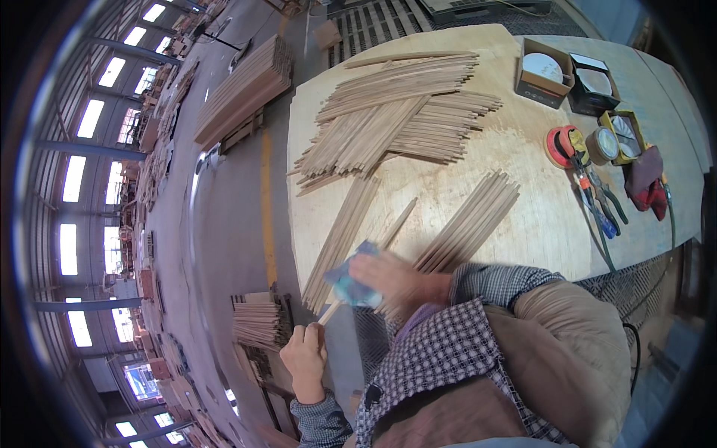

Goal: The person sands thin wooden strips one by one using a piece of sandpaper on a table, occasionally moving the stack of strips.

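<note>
My left hand (305, 357) is closed on the near end of a single wooden strip (399, 222), just off the near left edge of the table. Smeared by motion, my right hand (392, 281) presses a folded blue sheet (342, 285) over the strip's middle; cloth or abrasive, I cannot tell which. The strip's far tip points away across the tabletop (418, 187). One bundle of slim strips (347, 228) lies to its left, another bundle (474, 216) to its right. Farther back, several strips are heaped crosswise in a large pile (403, 93).
At the right stand open boxes of round discs (543, 69), a tin (602, 145), a red round-headed tool (562, 147), pliers (603, 196) and a red-and-grey cloth item (646, 179). On the floor at left are stacked boards (246, 93) and a strip stack (260, 322).
</note>
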Available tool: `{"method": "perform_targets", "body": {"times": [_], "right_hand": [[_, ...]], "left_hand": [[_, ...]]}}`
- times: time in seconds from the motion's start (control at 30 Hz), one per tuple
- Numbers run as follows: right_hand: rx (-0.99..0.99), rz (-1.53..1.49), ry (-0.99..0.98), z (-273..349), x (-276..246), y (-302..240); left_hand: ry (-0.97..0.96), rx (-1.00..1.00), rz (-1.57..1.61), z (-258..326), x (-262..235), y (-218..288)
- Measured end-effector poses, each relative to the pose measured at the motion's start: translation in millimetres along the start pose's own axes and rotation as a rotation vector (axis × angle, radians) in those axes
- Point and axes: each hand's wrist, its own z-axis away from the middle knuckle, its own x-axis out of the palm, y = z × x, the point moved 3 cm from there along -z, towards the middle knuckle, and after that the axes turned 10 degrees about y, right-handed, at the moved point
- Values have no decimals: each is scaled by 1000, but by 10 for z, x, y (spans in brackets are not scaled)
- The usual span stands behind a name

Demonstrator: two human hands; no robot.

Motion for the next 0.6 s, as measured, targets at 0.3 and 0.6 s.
{"method": "perform_targets", "body": {"times": [0.3,0.6], "right_hand": [[618,-103,-633,95,-23,1077],[265,415,-42,529,-104,1392]], "left_hand": [[1,-76,59,37,113,-61],[-108,-162,96,92,220,-57]]}}
